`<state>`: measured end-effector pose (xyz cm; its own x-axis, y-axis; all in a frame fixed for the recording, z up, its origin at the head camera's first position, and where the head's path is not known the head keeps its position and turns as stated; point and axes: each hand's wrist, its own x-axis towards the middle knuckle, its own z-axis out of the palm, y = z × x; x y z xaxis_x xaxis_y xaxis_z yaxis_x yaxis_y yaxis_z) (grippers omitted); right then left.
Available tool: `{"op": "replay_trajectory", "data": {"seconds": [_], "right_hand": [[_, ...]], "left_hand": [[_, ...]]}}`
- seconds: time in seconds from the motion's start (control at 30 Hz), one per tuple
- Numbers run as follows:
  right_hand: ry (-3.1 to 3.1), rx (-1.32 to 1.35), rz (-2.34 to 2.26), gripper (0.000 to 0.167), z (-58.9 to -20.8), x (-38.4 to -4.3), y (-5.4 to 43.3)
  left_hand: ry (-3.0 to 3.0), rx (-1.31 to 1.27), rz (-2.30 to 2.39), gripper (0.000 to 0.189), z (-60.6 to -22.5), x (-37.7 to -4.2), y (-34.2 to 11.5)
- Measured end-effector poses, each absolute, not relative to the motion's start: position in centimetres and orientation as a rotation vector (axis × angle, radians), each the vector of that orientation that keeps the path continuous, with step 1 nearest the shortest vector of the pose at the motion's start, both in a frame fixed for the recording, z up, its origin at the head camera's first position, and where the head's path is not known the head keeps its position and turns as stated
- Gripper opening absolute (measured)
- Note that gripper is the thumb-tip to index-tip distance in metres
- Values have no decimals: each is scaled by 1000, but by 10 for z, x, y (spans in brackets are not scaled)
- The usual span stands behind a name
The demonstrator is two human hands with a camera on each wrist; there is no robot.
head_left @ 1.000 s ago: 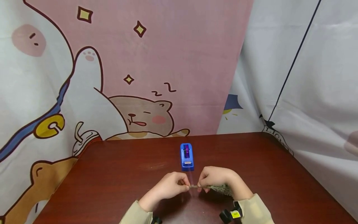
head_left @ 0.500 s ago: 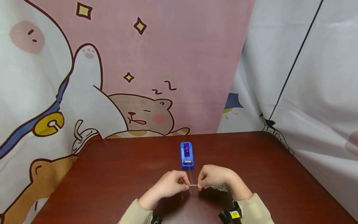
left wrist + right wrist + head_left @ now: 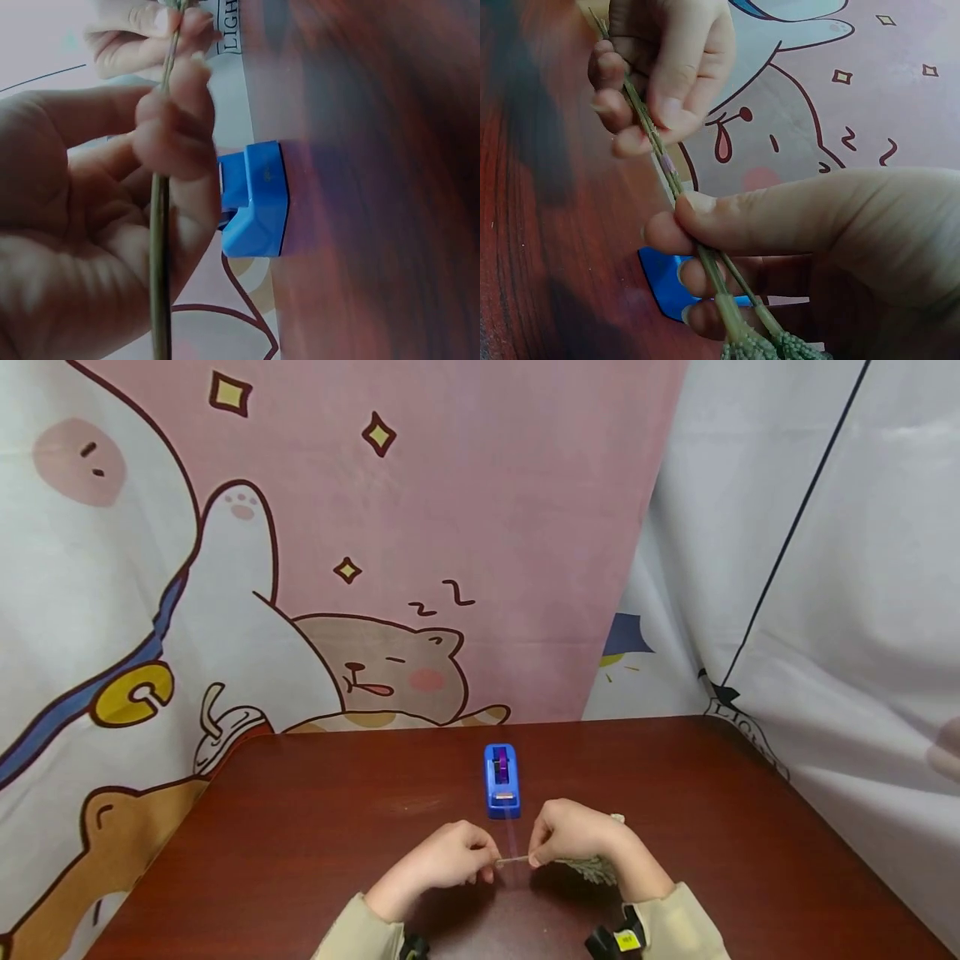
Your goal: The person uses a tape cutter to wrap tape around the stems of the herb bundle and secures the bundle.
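Observation:
In the head view, thin green flower stems (image 3: 513,860) run between both hands above the table's front part. My left hand (image 3: 453,856) pinches their bare end between thumb and fingers. Nearer the flower heads, my right hand (image 3: 576,835) pinches the same stems. Small beaded pale-green heads (image 3: 754,348) hang past the right palm in the right wrist view. A bit of purplish tape (image 3: 667,163) shows on the stems between the hands. From the blue tape dispenser (image 3: 502,783), a clear strip of tape (image 3: 512,838) stretches toward the stems; its far end is hard to make out.
The dark red-brown wooden table (image 3: 337,827) bears the dispenser, which stands just beyond both hands. Behind the table hangs a pink cartoon curtain (image 3: 517,527), with a white curtain (image 3: 840,610) along the right side.
My left hand has slid slightly left, so more stem shows between the hands. The flower heads have swung, with one showing above the right wrist. The dispenser stays in place.

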<state>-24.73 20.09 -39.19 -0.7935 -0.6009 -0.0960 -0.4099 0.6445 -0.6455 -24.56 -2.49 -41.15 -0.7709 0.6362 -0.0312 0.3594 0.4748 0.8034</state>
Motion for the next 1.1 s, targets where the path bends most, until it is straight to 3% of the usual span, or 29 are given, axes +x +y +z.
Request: {"op": "replay_trajectory", "data": {"seconds": [0.4, 1.1], "right_hand": [[2534, -749, -917, 12, -390, -246, 201], [2569, -689, -1008, 9, -391, -244, 196]], "left_hand": [[2503, 993, 1090, 17, -409, -250, -30], [2568, 983, 1115, 12, -410, -248, -28]]}}
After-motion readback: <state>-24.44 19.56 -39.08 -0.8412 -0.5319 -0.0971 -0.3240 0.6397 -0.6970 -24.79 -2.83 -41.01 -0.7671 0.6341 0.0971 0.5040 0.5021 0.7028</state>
